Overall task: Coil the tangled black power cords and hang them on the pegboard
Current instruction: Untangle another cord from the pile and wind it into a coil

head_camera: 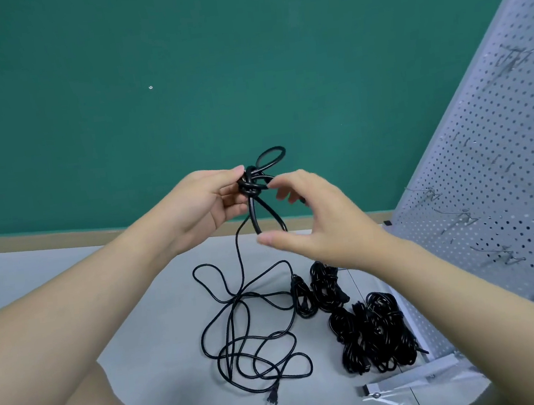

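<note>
A black cord lies in loose loops on the grey floor, its plug closest. Just right of it lie bundled cords, by the white pegboard. Higher up, the left hand holds the cord's knot. The right hand pinches a strand there. Behind is a green wall.

The thick black power cord has a smooth, glossy rubber-like jacket that catches the light. The bundled black cords show the same sheen in thin white glints. The pale grey perforated metal pegboard looks matt, with thin bare wire hooks. The grey floor is smooth and matt, as is the green wall.
</note>
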